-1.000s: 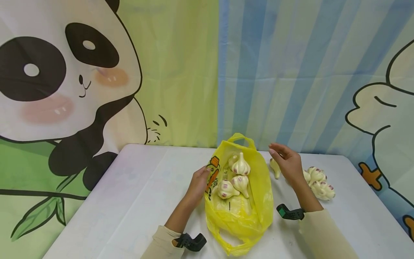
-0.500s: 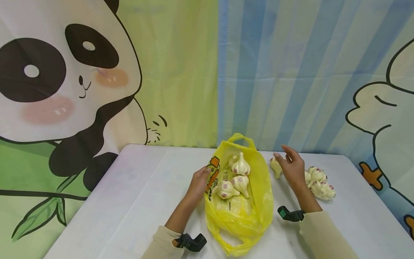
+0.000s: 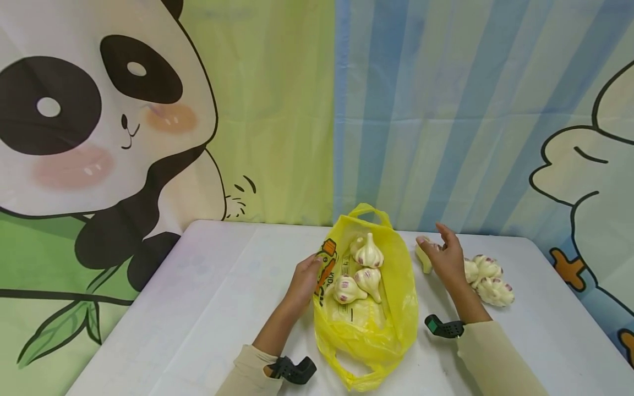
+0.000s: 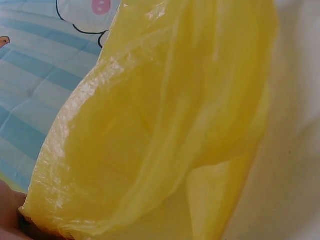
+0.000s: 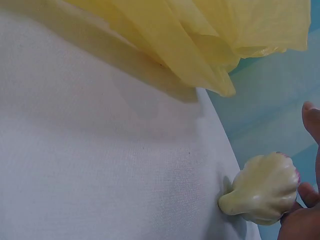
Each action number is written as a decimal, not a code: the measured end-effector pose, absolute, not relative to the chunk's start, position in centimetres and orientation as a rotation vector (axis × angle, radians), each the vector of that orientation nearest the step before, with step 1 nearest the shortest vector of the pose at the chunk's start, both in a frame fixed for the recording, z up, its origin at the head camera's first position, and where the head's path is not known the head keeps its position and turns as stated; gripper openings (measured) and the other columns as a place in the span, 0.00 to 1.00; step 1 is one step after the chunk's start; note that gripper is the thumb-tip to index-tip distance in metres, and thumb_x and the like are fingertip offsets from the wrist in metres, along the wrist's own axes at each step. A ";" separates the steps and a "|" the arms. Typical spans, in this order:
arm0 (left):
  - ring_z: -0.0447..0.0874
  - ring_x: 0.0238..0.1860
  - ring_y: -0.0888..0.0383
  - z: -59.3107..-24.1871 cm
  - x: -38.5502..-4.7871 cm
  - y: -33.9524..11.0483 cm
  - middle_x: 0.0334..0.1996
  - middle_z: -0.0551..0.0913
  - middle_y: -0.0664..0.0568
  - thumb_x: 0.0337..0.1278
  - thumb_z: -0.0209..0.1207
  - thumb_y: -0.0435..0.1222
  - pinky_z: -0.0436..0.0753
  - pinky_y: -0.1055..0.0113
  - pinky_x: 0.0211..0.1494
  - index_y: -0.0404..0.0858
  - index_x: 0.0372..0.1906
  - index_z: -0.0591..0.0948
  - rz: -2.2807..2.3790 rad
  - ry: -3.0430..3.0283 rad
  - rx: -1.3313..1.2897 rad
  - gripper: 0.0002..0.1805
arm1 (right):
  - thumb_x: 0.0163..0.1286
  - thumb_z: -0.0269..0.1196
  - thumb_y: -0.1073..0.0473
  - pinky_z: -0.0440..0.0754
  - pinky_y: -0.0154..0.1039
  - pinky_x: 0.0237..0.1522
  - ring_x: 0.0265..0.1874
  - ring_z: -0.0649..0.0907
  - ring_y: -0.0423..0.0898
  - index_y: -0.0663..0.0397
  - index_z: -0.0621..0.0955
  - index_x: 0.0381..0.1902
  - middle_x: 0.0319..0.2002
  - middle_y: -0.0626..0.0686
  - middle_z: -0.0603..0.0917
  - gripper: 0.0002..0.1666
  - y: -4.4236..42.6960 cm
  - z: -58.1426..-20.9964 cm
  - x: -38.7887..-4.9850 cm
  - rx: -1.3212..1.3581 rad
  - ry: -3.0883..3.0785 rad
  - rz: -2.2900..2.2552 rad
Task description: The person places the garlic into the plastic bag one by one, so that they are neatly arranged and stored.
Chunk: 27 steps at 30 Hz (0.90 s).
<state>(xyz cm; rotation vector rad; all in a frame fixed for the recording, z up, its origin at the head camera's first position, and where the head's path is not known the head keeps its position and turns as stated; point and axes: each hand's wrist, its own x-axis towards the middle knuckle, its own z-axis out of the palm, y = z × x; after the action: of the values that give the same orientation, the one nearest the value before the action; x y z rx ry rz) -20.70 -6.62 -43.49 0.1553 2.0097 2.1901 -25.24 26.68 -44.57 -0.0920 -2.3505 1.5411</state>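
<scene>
A yellow plastic bag [image 3: 401, 308] lies on the table with its mouth facing up, and several garlic bulbs [image 3: 369, 253] rest inside. My left hand [image 3: 303, 283] pinches the bag's left edge; in the left wrist view the bag [image 4: 150, 115] fills most of the picture. To the right of the bag, my right hand [image 3: 448, 264] is at a single garlic bulb [image 3: 424, 258], thumb and fingers apart around it. The right wrist view has that bulb [image 5: 265, 190] on the table beside the fingers [image 5: 311, 195]; whether they touch it, I cannot tell.
Several more garlic bulbs [image 3: 494, 291] are piled on the white table [image 3: 223, 297] to the right of my right hand. A cartoon curtain [image 3: 277, 110] hangs behind the table's far edge.
My right hand has moved right from beside the bag's edge to the single garlic bulb, its fingers spreading. That bulb has shifted slightly. My left hand and the bag have stayed put.
</scene>
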 end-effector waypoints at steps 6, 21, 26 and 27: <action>0.75 0.54 0.35 -43.6 -20.8 -6.6 0.52 0.77 0.33 0.78 0.38 0.42 0.76 0.46 0.56 0.32 0.67 0.69 2.187 2.009 0.161 0.25 | 0.67 0.66 0.47 0.56 0.59 0.68 0.72 0.52 0.64 0.57 0.53 0.77 0.73 0.65 0.53 0.51 27.2 -45.2 -25.5 -0.087 -2.422 1.494; 0.75 0.54 0.35 -43.5 -20.7 -6.6 0.53 0.76 0.31 0.77 0.38 0.43 0.76 0.47 0.57 0.32 0.67 0.70 2.184 2.000 0.137 0.25 | 0.69 0.63 0.49 0.70 0.48 0.61 0.66 0.65 0.63 0.58 0.49 0.77 0.70 0.69 0.59 0.50 28.4 -46.8 -25.7 -0.061 -2.555 1.499; 0.75 0.54 0.35 -43.6 -20.7 -6.6 0.53 0.76 0.31 0.77 0.38 0.43 0.76 0.47 0.56 0.33 0.67 0.70 2.183 2.001 0.133 0.25 | 0.70 0.61 0.46 0.72 0.26 0.38 0.50 0.75 0.55 0.62 0.65 0.71 0.61 0.67 0.72 0.39 28.4 -46.9 -25.7 -0.077 -2.592 1.396; 0.75 0.54 0.35 -43.6 -20.7 -6.6 0.53 0.76 0.31 0.77 0.38 0.43 0.76 0.47 0.56 0.32 0.67 0.70 2.181 2.004 0.132 0.25 | 0.70 0.62 0.45 0.72 0.26 0.37 0.50 0.76 0.55 0.62 0.66 0.70 0.60 0.67 0.72 0.39 28.4 -46.9 -25.7 -0.090 -2.599 1.386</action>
<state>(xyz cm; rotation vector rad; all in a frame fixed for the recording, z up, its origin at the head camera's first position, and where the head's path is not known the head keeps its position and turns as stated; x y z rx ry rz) -20.74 -6.63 -43.60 0.1321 2.0036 2.1808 -25.66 28.38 -46.92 -0.0899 -2.5987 1.3859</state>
